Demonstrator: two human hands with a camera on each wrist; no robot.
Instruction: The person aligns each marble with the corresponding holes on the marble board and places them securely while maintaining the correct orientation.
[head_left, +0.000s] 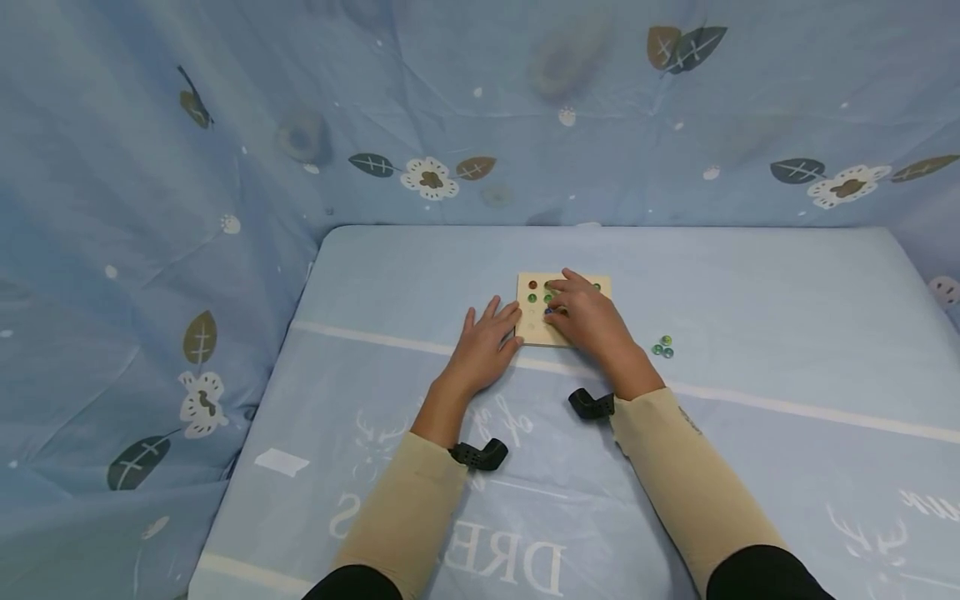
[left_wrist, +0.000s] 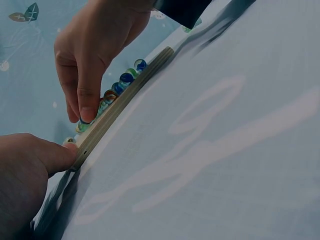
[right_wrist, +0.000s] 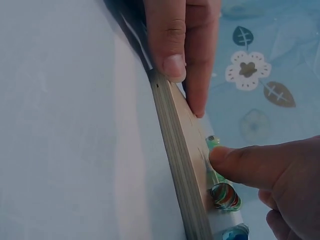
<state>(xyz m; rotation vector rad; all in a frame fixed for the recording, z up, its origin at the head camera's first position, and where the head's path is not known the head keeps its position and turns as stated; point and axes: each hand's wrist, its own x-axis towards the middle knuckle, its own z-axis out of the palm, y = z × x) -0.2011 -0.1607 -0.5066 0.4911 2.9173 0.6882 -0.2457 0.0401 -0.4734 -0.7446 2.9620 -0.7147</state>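
A pale wooden board (head_left: 528, 329) with rows of glass marbles lies on the table. My left hand (head_left: 485, 348) rests at the board's left side with its fingers spread. Its thumb (left_wrist: 62, 156) presses on the near left corner. Over the board, my right hand (head_left: 588, 317) points its fingers down and pinches a marble (left_wrist: 85, 121), mostly hidden by the fingertips. Blue, green and reddish marbles (left_wrist: 126, 78) sit along the board behind that hand. A red-and-green marble (right_wrist: 224, 196) shows below the right thumb in the right wrist view.
Several loose greenish marbles (head_left: 663, 347) lie on the table to the right of the board. A pale blue printed cloth (head_left: 787, 333) covers the table. Hanging fabric with leaves and flowers (head_left: 450, 100) stands behind and at the left. A white patch (head_left: 282, 462) lies at the left.
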